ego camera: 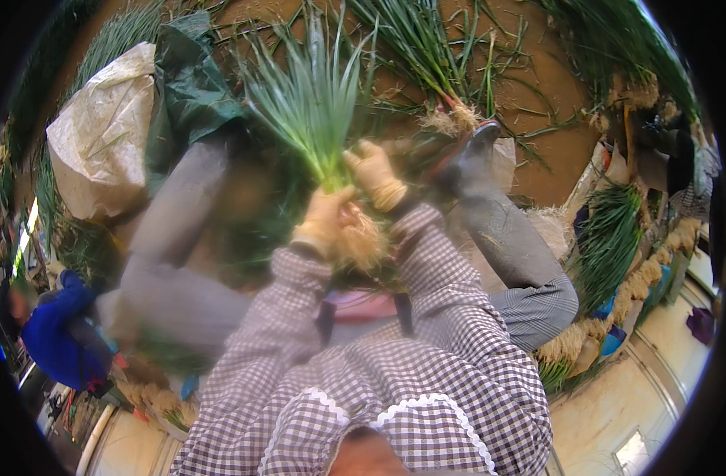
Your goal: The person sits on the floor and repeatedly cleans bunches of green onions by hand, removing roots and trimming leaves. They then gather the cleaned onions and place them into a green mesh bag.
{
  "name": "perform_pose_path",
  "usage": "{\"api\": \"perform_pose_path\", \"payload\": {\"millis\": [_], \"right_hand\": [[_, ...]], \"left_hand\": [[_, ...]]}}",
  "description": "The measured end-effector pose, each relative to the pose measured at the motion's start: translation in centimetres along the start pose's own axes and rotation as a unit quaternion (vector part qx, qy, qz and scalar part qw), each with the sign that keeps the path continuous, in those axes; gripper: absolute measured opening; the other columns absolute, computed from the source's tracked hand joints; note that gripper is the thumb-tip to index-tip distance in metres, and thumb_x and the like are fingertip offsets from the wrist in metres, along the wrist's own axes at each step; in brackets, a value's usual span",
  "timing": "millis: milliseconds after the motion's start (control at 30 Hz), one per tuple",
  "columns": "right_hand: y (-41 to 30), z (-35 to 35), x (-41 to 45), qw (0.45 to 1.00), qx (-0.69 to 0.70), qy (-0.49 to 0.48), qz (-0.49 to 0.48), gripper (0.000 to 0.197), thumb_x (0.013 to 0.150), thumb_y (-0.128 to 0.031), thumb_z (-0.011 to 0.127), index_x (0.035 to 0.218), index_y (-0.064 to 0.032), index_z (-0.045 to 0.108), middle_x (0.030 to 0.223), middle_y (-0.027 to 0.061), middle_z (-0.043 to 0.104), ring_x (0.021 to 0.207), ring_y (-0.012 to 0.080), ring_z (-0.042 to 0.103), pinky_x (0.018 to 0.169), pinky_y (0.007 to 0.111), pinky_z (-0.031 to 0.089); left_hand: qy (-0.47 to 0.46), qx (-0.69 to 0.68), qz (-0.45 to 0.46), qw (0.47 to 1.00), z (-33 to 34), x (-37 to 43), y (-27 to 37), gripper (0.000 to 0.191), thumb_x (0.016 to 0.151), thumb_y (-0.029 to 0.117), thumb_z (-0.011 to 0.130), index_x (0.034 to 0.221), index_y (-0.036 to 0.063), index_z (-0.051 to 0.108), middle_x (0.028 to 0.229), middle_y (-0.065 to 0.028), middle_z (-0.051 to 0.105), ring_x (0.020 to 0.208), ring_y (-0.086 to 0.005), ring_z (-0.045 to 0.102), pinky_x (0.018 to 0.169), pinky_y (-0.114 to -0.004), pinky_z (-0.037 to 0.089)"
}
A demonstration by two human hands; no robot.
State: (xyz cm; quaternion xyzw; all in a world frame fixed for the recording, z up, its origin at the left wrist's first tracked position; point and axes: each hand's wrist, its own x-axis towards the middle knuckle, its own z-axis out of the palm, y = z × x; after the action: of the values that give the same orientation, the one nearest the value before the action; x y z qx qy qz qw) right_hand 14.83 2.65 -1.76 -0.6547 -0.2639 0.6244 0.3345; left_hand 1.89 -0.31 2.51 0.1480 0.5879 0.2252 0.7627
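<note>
A bunch of green onions [321, 113] stands in front of me, its leaves fanned away and its pale, stringy roots [361, 241] towards my body. My left hand [324, 217], in a cream-coloured glove, is wrapped around the stems just above the roots. On the right side of the same bunch is my right hand [376, 172], gloved alike, with its fingertips at the lower leaves. Whether those fingers pinch a leaf cannot be made out. Beyond the hands, more green onions [422, 59] lie on the brown floor [547, 119], roots pointing towards me.
My boot [476, 149] rests right of the hands. A white sack [107, 131] and a dark green plastic sheet [193, 77] lie at left. Bundled green onions [609, 238] line the right side. A person in blue [59, 339] is at far left. Blur veils the lower left.
</note>
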Motion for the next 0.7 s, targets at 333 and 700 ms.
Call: {"api": "perform_pose_path", "payload": {"millis": [333, 700], "right_hand": [[-0.8, 0.1, 1.7, 0.983, -0.008, 0.184, -0.024, 0.022, 0.082, -0.020, 0.063, 0.090, 0.0003, 0.059, 0.080, 0.0137, 0.065, 0.067, 0.0213, 0.062, 0.059, 0.034, 0.048], [-1.6, -18.2, 8.8, 0.833, -0.483, 0.270, -0.003, 0.032, 0.083, -0.028, 0.060, 0.104, -0.0043, 0.061, 0.116, 0.0207, 0.055, 0.097, 0.0324, 0.059, 0.082, 0.041, 0.047]], "left_hand": [[-0.154, -0.415, -0.019, 0.896, 1.4, 0.1, 2.7, 0.010, 0.092, 0.014, 0.050, 0.091, 0.0050, 0.051, 0.058, 0.0037, 0.043, 0.051, -0.0085, 0.044, 0.048, -0.023, 0.040], [-0.284, -0.319, 0.133, 0.894, 2.7, -1.6, 10.0, 0.017, 0.089, 0.018, 0.059, 0.098, 0.0070, 0.050, 0.059, 0.0070, 0.043, 0.050, -0.0059, 0.042, 0.052, -0.025, 0.041]]}}
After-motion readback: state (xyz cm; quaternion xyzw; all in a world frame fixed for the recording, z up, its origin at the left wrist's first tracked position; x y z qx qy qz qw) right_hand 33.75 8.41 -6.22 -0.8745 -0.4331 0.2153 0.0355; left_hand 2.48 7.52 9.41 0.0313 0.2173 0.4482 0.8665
